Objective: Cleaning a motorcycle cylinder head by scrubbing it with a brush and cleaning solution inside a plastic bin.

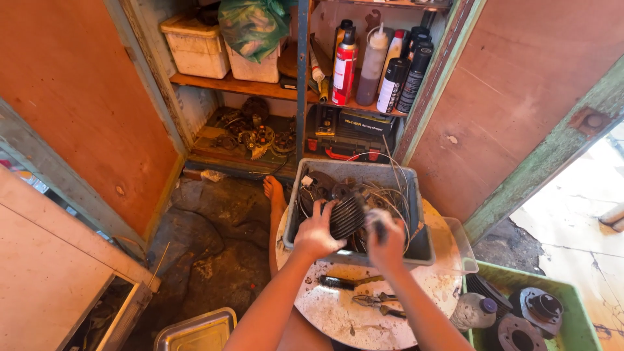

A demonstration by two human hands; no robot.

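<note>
My left hand grips a dark finned metal engine part over a grey plastic tub. My right hand is blurred and closed around a dark handle-like tool right beside the finned part. The tub holds dark engine parts and loops of wire. It rests on a round, stained white table top. A brush and pliers lie on the table just in front of my arms.
A green crate at right holds round engine parts and a plastic jug. An open cupboard behind has spray cans, bottles, white tubs, a bag and gears. A metal tray sits low left. My bare foot rests on the dirty floor.
</note>
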